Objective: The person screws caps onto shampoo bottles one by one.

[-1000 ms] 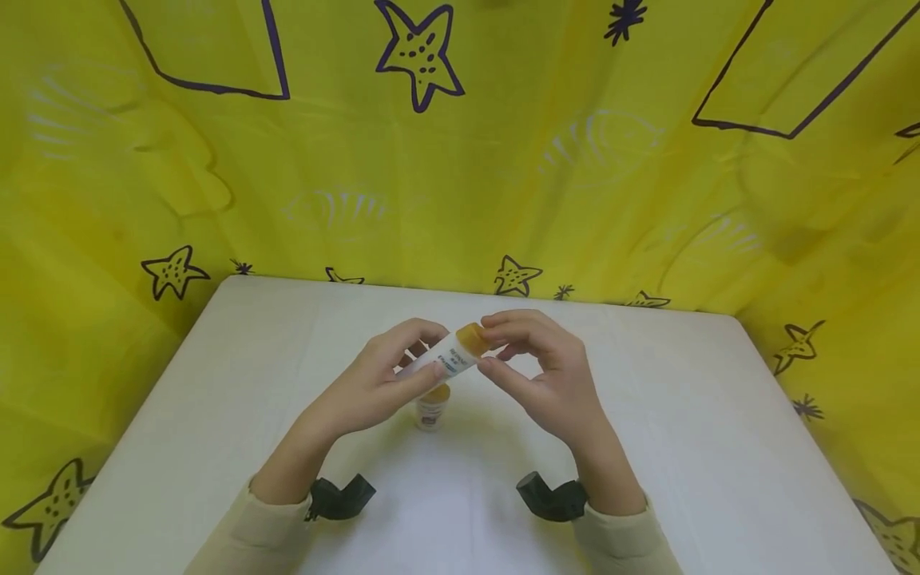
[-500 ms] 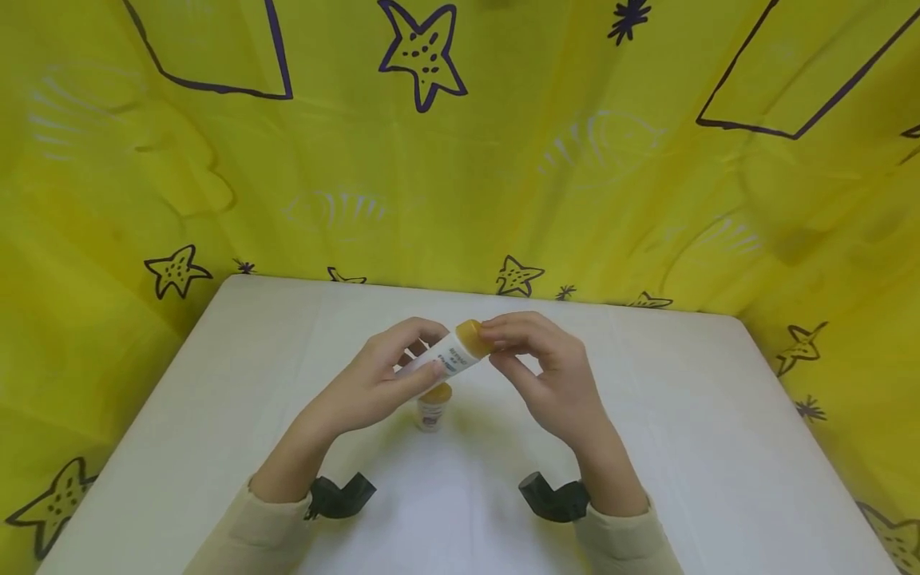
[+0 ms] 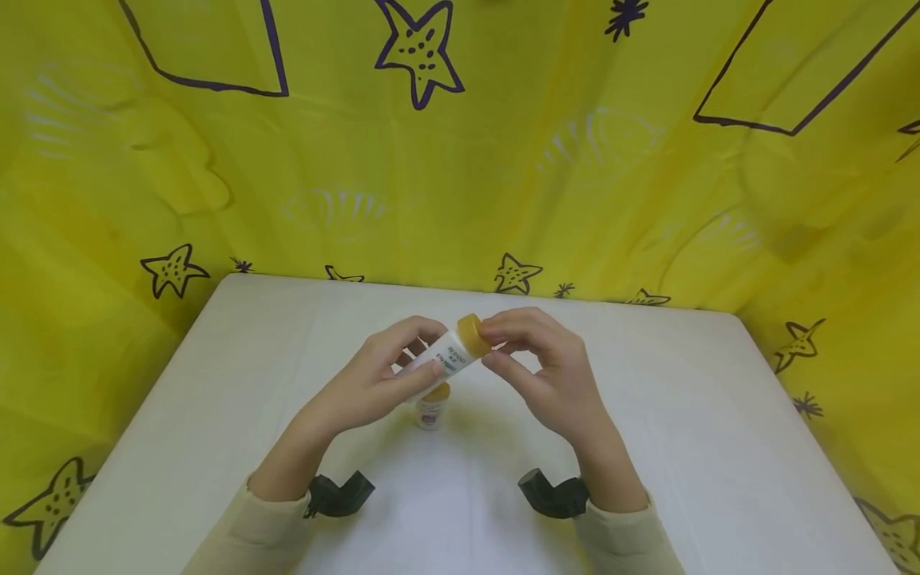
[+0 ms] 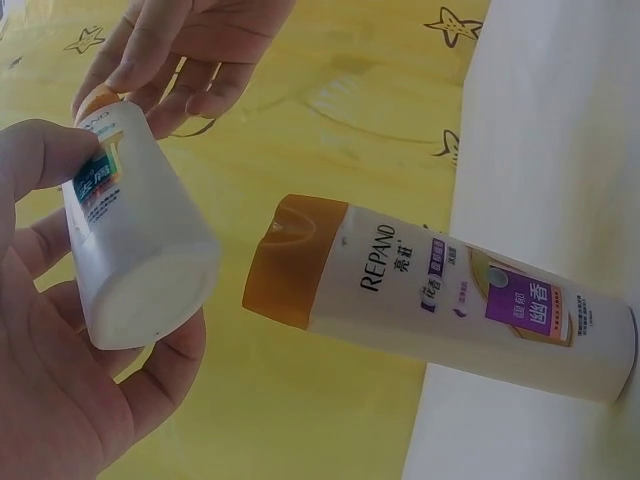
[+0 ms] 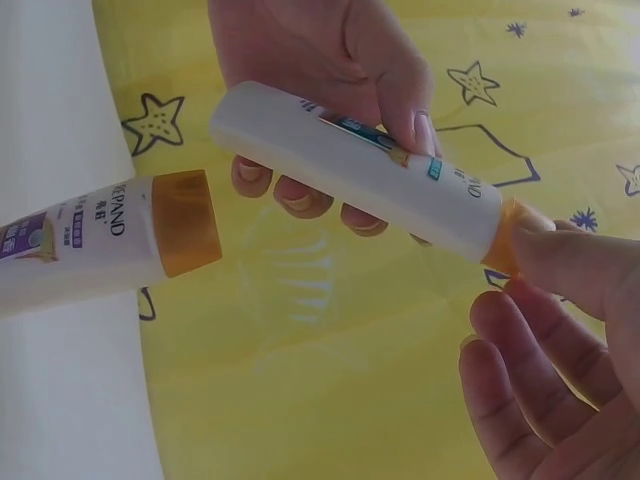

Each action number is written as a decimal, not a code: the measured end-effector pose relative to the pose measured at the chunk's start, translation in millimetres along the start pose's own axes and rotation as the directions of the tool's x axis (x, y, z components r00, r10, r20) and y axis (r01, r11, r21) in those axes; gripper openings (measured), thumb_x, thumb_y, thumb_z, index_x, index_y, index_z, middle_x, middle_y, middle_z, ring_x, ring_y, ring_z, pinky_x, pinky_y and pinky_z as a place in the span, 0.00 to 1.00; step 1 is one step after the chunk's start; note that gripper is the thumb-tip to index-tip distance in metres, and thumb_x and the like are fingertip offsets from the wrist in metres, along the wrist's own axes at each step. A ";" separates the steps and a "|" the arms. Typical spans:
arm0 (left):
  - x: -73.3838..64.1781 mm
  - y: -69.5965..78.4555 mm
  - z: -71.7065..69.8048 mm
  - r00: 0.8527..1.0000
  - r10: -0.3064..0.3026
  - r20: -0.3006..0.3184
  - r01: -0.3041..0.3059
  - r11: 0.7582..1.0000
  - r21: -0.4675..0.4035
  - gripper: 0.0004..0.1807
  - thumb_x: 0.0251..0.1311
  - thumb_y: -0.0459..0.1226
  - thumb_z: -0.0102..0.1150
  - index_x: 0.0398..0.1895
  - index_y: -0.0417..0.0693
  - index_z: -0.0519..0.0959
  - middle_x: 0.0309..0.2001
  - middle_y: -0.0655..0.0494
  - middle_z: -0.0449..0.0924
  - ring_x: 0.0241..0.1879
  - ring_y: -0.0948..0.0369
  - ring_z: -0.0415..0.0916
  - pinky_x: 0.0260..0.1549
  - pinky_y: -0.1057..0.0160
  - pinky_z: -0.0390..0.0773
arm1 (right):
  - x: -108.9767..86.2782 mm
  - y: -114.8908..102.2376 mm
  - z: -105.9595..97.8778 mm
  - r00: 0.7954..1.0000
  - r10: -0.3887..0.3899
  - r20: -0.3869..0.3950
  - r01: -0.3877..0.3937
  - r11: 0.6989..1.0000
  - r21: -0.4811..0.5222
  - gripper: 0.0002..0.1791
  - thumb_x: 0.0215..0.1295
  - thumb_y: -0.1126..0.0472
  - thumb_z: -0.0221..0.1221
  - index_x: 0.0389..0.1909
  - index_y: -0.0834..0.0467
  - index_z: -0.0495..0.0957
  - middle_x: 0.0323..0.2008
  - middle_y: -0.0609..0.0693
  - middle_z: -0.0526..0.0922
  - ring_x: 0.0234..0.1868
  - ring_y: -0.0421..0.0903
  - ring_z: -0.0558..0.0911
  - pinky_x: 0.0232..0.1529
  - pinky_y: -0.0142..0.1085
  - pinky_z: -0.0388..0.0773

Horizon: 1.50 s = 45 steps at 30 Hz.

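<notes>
My left hand (image 3: 384, 371) grips a white shampoo bottle (image 3: 447, 356) with a green label, tilted and held above the table. Its orange cap (image 3: 471, 335) points up and to the right. At that cap, the fingertips and thumb of my right hand (image 3: 548, 363) pinch the orange plastic, as the right wrist view shows with the thumb (image 5: 565, 255) lying over it. The cap looks closed on the bottle. A second white bottle (image 4: 450, 295), with an orange cap and a purple label, stands upright on the table just below and behind the held one.
The table has a white cover (image 3: 460, 511). A yellow curtain (image 3: 460, 176) with drawn stars hangs behind it and along both sides. Black camera mounts (image 3: 341, 495) sit on both wrists, jutting inward over the table.
The held bottle has turned slightly in my left hand, so its cap and lettering show at a different angle. My right fingertips have shifted a little on the cap. The standing bottle stays put.
</notes>
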<state>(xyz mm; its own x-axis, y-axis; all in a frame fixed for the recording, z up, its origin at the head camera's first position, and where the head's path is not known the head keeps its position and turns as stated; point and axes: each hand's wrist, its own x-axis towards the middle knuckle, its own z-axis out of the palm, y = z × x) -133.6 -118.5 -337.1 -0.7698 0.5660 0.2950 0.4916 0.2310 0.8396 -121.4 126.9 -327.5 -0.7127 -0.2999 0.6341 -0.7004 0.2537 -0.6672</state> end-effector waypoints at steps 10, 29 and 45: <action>2.8 -1.4 4.3 1.000 0.003 0.021 -0.003 1.000 -0.010 0.14 0.69 0.39 0.58 0.56 0.55 0.74 0.48 0.62 0.79 0.43 0.58 0.78 0.43 0.56 0.79 | -0.1 1.3 0.4 1.000 0.014 -0.008 -0.014 0.999 0.033 0.16 0.54 0.75 0.69 0.43 0.60 0.84 0.50 0.54 0.84 0.51 0.46 0.82 0.50 0.39 0.83; -0.6 -1.5 2.1 1.000 -0.007 0.010 0.007 1.000 0.016 0.15 0.70 0.39 0.57 0.57 0.54 0.74 0.50 0.61 0.79 0.45 0.58 0.77 0.44 0.56 0.79 | 0.2 0.0 3.8 1.000 0.030 0.002 -0.030 0.998 0.050 0.17 0.55 0.75 0.68 0.45 0.61 0.83 0.47 0.54 0.84 0.43 0.45 0.83 0.37 0.32 0.81; 0.6 -2.3 0.6 1.000 -0.003 0.001 0.003 1.000 0.023 0.15 0.69 0.38 0.58 0.57 0.53 0.74 0.50 0.61 0.79 0.45 0.57 0.77 0.43 0.56 0.79 | -0.2 -4.6 1.9 1.000 -0.006 0.025 0.005 0.999 0.049 0.18 0.56 0.78 0.65 0.47 0.62 0.82 0.51 0.55 0.82 0.42 0.46 0.84 0.37 0.32 0.82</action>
<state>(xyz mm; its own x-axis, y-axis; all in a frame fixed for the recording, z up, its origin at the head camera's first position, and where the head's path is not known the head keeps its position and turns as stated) -135.0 -118.2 -339.1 -0.7711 0.5658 0.2920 0.4983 0.2509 0.8299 -118.0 124.0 -325.3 -0.7071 -0.3246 0.6282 -0.7012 0.2073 -0.6822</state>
